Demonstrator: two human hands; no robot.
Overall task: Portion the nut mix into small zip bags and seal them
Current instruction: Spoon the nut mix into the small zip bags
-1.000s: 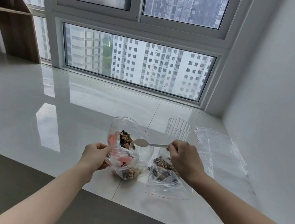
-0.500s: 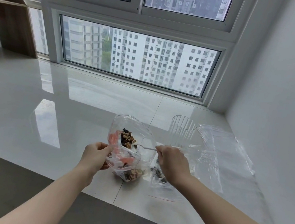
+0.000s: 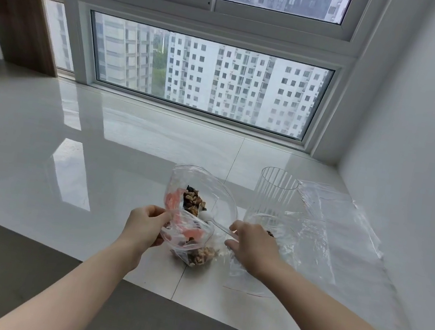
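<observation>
Gripping the open nut-mix bag [image 3: 199, 207], the left hand [image 3: 146, 227]; the right hand [image 3: 252, 246] pinching a spoon [image 3: 214, 221] inside it.

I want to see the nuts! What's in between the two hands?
In the head view, the open nut bag sits between the left hand and the right hand, with a clear spoon reaching across into it.

Your right hand [image 3: 251, 246] has drawn in toward the big bag [image 3: 197, 218], carrying the spoon [image 3: 210, 218] from open air above the mouth down inside, its bowl now against the nut mix [image 3: 193, 202]. That hand now covers the small bag [image 3: 283, 246] (nuts nearly hidden).
</observation>
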